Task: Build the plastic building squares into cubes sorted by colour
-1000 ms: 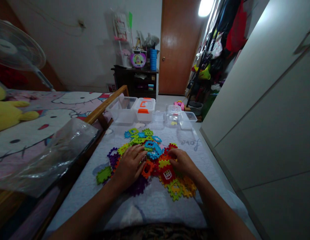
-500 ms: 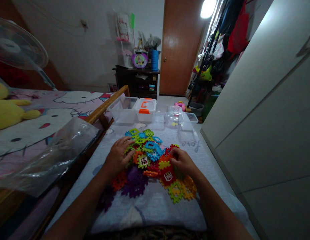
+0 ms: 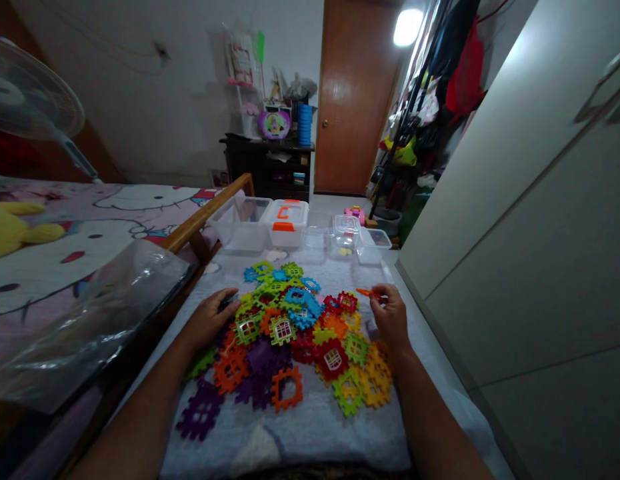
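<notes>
A heap of colourful plastic interlocking blocks (image 3: 275, 287) with toothed edges lies spread on the sheet between my hands. At the heap's left edge, my left hand (image 3: 210, 320) is curled, with a dark patch between thumb and fingers; what it holds is unclear. My right hand (image 3: 391, 317) pinches an orange-red interlocking block (image 3: 369, 293), seen edge-on above the sheet, right of the heap. Nearest me lie an orange block (image 3: 287, 389) with a round opening and a purple block (image 3: 200, 409). A red block (image 3: 333, 359) with a white window insert rests near the yellow blocks (image 3: 377, 380).
Along the far edge stand a clear open bin (image 3: 243, 232), a lidded box with orange latches (image 3: 289, 233) and smaller clear containers (image 3: 346, 237). A wooden rail (image 3: 210, 210) and clear plastic bag (image 3: 115, 300) lie left. White cabinets (image 3: 530, 220) rise right.
My left hand has moved left off the heap and curled. My right hand has moved right and up, lifting the orange-red block away. The orange block with the round opening now lies nearer me.
</notes>
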### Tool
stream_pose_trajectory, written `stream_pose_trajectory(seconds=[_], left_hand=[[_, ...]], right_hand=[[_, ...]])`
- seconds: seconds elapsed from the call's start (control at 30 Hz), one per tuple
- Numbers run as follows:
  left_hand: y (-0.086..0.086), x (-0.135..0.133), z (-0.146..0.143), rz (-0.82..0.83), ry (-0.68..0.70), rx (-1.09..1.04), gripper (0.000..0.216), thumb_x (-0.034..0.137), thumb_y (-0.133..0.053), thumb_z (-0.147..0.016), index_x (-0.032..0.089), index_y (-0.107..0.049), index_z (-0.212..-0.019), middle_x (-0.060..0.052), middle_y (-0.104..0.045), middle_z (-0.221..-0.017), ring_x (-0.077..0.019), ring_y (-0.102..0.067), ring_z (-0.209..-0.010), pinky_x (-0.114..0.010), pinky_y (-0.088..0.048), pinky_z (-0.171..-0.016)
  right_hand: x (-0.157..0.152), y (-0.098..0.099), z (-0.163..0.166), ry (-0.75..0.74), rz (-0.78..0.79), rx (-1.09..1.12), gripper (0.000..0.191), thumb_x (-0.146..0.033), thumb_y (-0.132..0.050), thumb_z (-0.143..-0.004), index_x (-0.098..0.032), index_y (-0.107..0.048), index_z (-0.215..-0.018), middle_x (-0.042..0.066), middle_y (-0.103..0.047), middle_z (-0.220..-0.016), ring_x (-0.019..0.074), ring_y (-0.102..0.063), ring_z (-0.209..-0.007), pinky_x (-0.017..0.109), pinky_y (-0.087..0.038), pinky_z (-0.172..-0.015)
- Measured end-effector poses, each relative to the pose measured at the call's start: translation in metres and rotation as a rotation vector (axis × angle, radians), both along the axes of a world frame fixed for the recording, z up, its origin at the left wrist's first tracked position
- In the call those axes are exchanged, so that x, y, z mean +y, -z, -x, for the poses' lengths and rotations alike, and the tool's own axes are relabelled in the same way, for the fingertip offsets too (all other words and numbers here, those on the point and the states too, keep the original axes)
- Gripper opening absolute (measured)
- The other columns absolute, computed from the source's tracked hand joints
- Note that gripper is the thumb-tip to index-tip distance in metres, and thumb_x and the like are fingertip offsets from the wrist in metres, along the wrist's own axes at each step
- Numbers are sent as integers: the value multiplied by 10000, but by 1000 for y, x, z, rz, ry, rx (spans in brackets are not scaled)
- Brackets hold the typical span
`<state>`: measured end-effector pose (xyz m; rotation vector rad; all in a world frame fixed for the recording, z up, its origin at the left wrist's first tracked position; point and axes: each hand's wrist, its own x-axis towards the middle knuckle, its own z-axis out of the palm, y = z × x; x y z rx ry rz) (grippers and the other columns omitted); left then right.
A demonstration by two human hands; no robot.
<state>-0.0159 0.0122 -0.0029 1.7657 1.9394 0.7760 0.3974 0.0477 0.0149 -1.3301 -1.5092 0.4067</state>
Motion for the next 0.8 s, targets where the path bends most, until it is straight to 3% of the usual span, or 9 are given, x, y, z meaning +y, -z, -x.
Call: stream_pose_trajectory(seconds=[0.13,0.3,0.4,0.53,0.67,0.8], left_hand=[[3,0,3,5,15,2,713,691,-479,-783,150,-618,-1225,-122,-663,-1231,-301,-630,-1102,-411,-499,-958],[3,0,4,-7,20,17,693,694,-505,-772,177,-634,-1214,-107,-674,-1222,-304,-627,-1108,-417,-492,-969],[3,-1,4,-9,43,17,693,700,-505,-773,181,-630,-1215,-107,-660,-1251,-311,-596,-1158,-433,-453,-1020],[4,2,8,42,49,4,693,697,-443,-815,168,-610,-1230,-113,-639,-1273,-300,-587,-1168,-421,-436,-1038],[-4,26,9,-60,34,144,682,680,-364,-842,146,-630,-1174,-140,-615,-1274,-311,-539,-1213,-439,-380,-1081],[-16,72,-8,-126,166,330,645,647,-384,-851,182,-608,-1238,-141,-527,-1386,-314,-449,-1304,-453,-311,-1119]], right_hand=[[4,6,-8,71,-51,-154,84,-154,-498,-760,-214,-547,-791,54,-570,-862,206,-534,-820,343,-454,-789],[7,18,-13,31,94,-307,187,-74,-482,-702,-202,-585,-789,86,-592,-949,230,-541,-943,357,-433,-880],[7,23,-15,9,179,-368,207,-76,-493,-723,-197,-627,-823,89,-613,-999,233,-548,-986,354,-418,-902],[7,27,-18,128,199,-423,185,-157,-543,-774,-185,-659,-916,102,-637,-1066,252,-545,-1013,373,-395,-907],[7,32,-21,195,202,-469,229,-283,-609,-797,-194,-659,-1003,92,-661,-1029,253,-548,-957,370,-388,-852],[8,33,-19,191,231,-482,211,-289,-639,-791,-220,-666,-988,77,-666,-1008,238,-543,-930,345,-374,-793]])
